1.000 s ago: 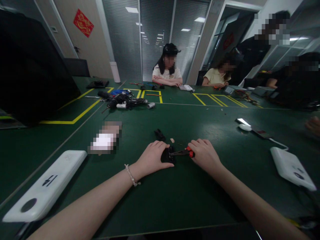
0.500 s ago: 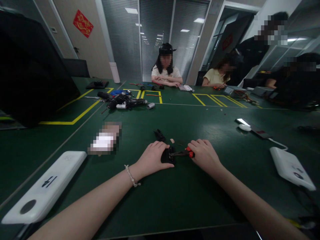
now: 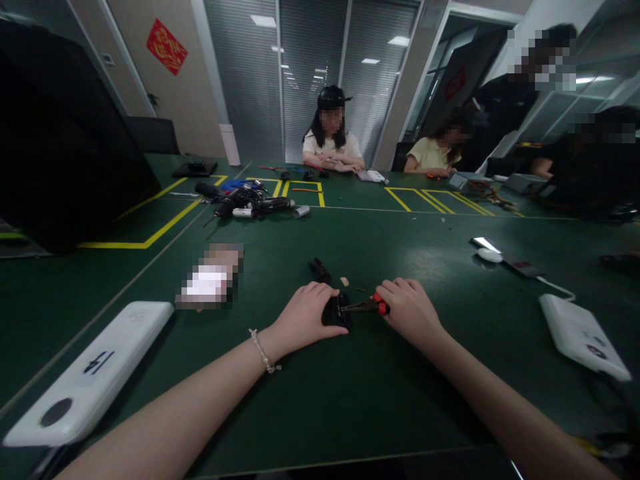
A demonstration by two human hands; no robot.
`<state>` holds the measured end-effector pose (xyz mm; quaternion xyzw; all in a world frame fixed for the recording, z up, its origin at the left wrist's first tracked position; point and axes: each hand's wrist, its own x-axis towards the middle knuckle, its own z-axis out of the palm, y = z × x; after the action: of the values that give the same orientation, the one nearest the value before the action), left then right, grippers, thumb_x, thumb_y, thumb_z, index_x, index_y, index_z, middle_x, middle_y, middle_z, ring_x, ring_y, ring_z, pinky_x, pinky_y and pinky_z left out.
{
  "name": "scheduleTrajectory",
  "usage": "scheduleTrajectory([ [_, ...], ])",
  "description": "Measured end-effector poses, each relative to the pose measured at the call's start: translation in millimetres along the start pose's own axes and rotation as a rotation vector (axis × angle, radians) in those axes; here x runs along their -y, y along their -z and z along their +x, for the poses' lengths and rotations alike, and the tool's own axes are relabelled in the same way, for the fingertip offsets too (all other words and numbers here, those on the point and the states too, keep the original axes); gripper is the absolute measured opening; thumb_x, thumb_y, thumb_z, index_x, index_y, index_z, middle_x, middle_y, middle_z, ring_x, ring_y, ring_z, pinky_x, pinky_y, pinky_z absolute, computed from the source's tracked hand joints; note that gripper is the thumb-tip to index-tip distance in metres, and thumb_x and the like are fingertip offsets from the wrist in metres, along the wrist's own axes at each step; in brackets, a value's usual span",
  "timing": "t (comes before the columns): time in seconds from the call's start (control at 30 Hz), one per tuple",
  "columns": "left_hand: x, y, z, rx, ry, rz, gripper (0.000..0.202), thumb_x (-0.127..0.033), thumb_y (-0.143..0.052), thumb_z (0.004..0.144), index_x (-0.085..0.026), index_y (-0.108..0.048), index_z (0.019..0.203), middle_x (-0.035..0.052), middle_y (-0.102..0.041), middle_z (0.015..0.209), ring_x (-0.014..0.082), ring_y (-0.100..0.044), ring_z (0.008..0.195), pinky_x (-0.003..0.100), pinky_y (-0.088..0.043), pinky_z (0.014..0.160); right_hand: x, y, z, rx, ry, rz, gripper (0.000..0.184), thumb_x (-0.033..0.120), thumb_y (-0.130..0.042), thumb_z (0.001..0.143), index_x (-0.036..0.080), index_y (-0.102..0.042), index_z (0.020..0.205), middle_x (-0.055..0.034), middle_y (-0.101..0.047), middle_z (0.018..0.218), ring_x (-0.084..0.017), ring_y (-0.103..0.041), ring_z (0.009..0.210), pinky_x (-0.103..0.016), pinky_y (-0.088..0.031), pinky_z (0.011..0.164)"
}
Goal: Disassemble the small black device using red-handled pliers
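Near the middle of the green table, my left hand point(image 3: 306, 310) grips a small black plastic part point(image 3: 330, 316) from its left side, thumb in front and fingers behind. My right hand point(image 3: 409, 308) is closed round the red handles of needle-nose pliers point(image 3: 367, 306). The pliers point left, and their jaws reach the right side of the black part. Whether the jaws are closed on anything is too small to tell. Just behind lie another black piece point(image 3: 319, 271) and a small beige scrap point(image 3: 345, 282).
A long white device point(image 3: 93, 370) lies at the left, with a blurred-out phone point(image 3: 213, 277) behind it. A white power bank point(image 3: 584, 337) is at the right. Tools and a black drill point(image 3: 235, 200) are heaped farther back. A person point(image 3: 333, 137) sits across the table point(image 3: 280, 427).
Both hands, the black part and the pliers keep nearly the same position. Across the table, the seated person's hands have shifted slightly.
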<state>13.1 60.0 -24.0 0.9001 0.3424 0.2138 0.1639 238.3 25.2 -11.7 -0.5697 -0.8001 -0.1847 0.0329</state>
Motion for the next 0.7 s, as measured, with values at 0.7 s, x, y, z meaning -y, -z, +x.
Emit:
scheduleTrajectory([
  [0.7,-1.2,2.7,0.1,0.018,0.005,-0.024,0.056,-0.053,-0.062,0.064,-0.02,-0.048,0.107,0.0048,-0.054,0.104,0.0238,-0.049,0.098,0.039,-0.039,0.084,1.0,1.5,0.7,0.043,-0.02,0.035,0.017,0.016,-0.048,0.069,0.018,-0.058,0.083,-0.004,-0.059,0.085,-0.019,-0.047,0.078,-0.032,-0.028,0.071],
])
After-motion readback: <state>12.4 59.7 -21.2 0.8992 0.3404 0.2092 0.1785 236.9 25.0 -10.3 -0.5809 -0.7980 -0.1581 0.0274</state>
